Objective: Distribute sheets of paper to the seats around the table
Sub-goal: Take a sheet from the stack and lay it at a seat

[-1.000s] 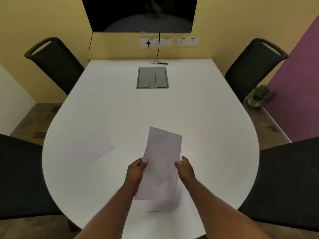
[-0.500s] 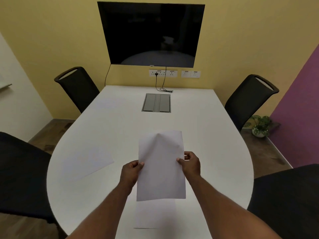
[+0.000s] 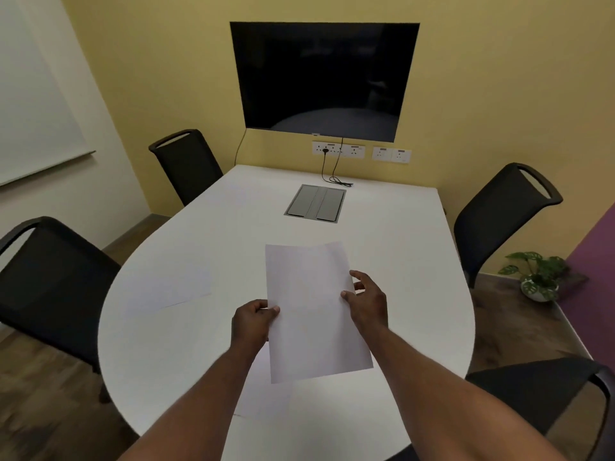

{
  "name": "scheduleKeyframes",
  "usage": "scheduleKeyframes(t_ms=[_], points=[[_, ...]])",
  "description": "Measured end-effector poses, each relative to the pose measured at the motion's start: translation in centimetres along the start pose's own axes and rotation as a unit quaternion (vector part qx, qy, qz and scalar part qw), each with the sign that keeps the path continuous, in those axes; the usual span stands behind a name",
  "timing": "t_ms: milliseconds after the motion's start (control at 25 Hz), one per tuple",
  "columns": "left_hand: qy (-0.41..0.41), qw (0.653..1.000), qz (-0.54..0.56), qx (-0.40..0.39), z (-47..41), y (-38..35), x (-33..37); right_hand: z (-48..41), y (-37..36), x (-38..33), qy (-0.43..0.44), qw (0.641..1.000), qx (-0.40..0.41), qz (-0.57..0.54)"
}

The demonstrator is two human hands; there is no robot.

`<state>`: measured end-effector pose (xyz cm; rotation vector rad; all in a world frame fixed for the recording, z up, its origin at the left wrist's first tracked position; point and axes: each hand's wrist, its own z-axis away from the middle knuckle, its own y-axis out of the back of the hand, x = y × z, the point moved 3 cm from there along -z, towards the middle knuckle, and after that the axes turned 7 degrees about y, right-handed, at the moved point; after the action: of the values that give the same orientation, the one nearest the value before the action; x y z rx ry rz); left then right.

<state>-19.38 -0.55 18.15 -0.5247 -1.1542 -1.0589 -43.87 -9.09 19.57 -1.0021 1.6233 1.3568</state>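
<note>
Both hands hold one sheet of paper (image 3: 316, 311) up over the near end of the white table (image 3: 399, 261), w/ the sheet standing lengthwise away from the person and its far edge slightly curled. Left hand (image 3: 254, 322) pinches the sheet's left edge, thumb on top, fingers curled under. Right hand (image 3: 367, 302) is at the right edge: thumb presses the top face, other fingers are spread & loosely open behind the edge, so grip there is light. A 2nd sheet (image 3: 266, 399) lies flat on the table just under the held one, near the person's edge, partly covered by the held sheet & left forearm. A 3rd sheet (image 3: 168, 289) lies flat on the table's left side, in front of the near-left chair (image 3: 50, 281), angled a bit. Far-left chair (image 3: 186, 164) and far-right chair (image 3: 499, 211) stand at the table's far corners; no paper can be made out in front of them, though white on white is hard to read. Near-right chair (image 3: 549, 394) sits at the lower right, cut off by the frame. A grey hatch (image 3: 315, 203) is set in the tabletop toward the far end, w/ a black cable (image 3: 332, 174) beyond it running up to the wall sockets (image 3: 337, 150). Dark screen (image 3: 324, 81) hangs on the yellow wall above. Potted plant (image 3: 535, 277) sits on the floor at right.
</note>
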Motion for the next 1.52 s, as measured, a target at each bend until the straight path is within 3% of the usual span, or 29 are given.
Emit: scheduleKeyframes(t_ms=[440, 800, 1240, 1520], points=[[-0.067, 0.989, -0.088, 0.098, 8.0, -6.5, 0.9, -1.3, 8.6, 0.7, 0.077, 0.994, -0.058, 0.041], [-0.069, 0.982, -0.067, 0.163, 15.9, -11.3, 0.6, -1.2, 14.3, 2.7, 0.112, 0.979, -0.156, 0.063], [0.025, 0.963, -0.078, 0.258, 11.1, -20.1, -2.8, -10.3, 12.8, 11.3, 0.078, 0.956, -0.282, 0.014], [0.101, 0.954, -0.131, 0.249, 6.5, -26.4, -7.4, -14.5, 11.6, 19.1, 0.019, 0.948, -0.315, 0.036]])
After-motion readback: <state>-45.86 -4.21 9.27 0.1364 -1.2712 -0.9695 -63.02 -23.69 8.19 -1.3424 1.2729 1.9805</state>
